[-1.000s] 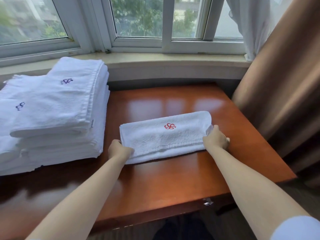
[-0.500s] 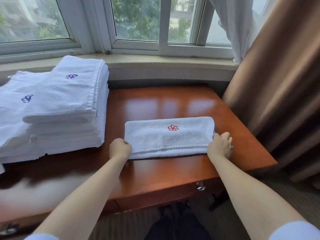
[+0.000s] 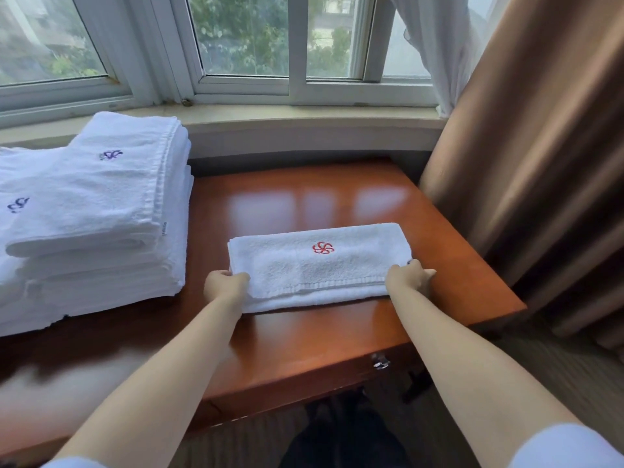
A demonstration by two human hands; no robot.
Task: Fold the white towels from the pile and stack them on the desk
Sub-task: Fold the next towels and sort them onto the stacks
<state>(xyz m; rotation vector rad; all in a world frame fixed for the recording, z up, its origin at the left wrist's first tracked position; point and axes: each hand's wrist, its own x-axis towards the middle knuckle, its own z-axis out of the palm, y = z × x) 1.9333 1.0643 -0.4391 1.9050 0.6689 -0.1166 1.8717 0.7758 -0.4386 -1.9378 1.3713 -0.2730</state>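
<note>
A folded white towel (image 3: 317, 268) with a red flower emblem lies on the reddish wooden desk (image 3: 304, 339), right of centre. My left hand (image 3: 225, 286) grips its near left corner, fingers curled under the edge. At the near right corner my right hand (image 3: 409, 275) holds the other end, fingers wrapped around the fold. A tall stack of folded white towels (image 3: 98, 211) with purple emblems fills the desk's left side.
A window sill (image 3: 304, 119) and window run along the back. Brown curtains (image 3: 540, 163) hang close to the desk's right edge. A drawer key (image 3: 381, 363) sticks out of the desk front. Bare desk surface lies behind the towel.
Both hands have closed on the towel's near corners; the right hand went from resting beside the end to gripping it. The view has shifted slightly to the right.
</note>
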